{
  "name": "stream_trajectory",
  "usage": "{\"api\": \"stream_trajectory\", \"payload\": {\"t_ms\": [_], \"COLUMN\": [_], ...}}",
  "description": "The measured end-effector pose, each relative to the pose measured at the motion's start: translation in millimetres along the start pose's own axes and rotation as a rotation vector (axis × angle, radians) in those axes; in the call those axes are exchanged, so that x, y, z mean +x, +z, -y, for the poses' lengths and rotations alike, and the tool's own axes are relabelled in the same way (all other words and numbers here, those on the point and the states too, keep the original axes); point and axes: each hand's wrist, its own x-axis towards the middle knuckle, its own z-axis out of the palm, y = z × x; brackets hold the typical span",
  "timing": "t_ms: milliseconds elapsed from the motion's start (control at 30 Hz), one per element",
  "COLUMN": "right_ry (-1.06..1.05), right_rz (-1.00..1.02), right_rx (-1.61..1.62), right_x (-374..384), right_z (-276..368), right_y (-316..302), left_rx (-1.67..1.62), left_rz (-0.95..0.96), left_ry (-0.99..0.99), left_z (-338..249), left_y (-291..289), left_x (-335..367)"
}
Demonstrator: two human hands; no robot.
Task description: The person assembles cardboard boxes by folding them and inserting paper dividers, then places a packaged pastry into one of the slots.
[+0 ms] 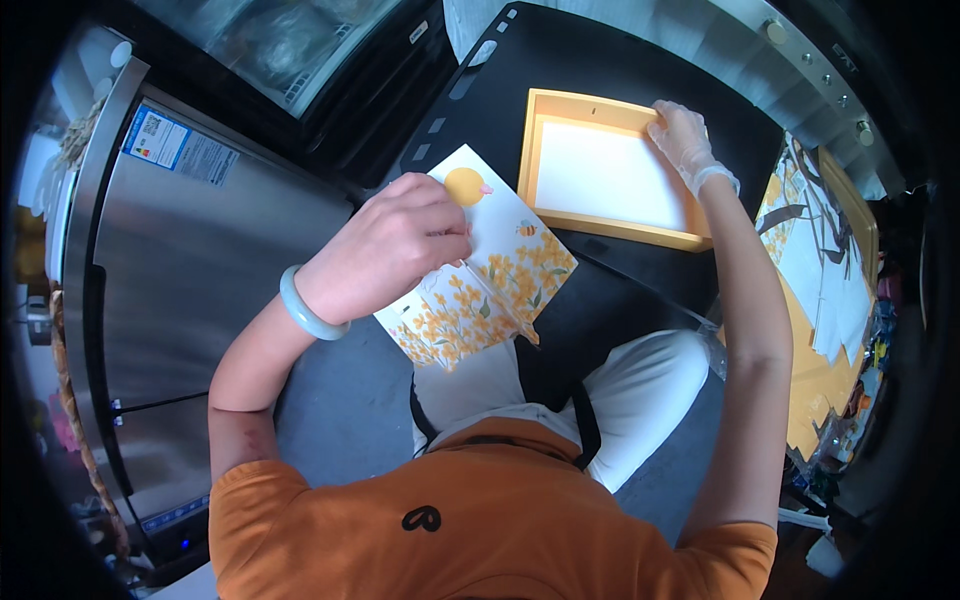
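My left hand (395, 240), bare and with a pale green bangle at the wrist, is closed on a white printed card (500, 275). Yellow flowers, a bee and a yellow disc decorate the card, which is tilted above my lap and has a crease-like line across it. My fingers hide part of its left side. To the right, a shallow yellow box (620, 229) with a white inside bottom lies on the black table. My right hand (682, 140), in a clear thin glove, grips the box at its far right corner.
The black table (590, 50) stretches away in front of me. At my left stands a steel-fronted appliance (190, 290). Flat yellow and white printed pieces with dark ribbons (825, 270) are stacked at the right. A metal panel with knobs (790, 50) borders the far right.
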Motion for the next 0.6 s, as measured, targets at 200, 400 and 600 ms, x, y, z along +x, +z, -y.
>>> {"api": "stream_trajectory", "payload": {"t_ms": [200,400,600], "right_ry": [-0.068,-0.248,-0.172], "right_rz": [-0.043,-0.157,0.683], "right_rx": [-0.042,-0.055,0.209], "right_x": [-18,-35,-120], "right_z": [25,16,27], "right_y": [2,-5,-63], "left_rx": [0.019,0.062,0.086], "left_rz": [-0.004,-0.03,-0.115], "left_ry": [-0.02,-0.018,-0.19], "left_z": [-1,0,0], "left_y": [2,3,-6], "left_x": [-7,-5,-34]}}
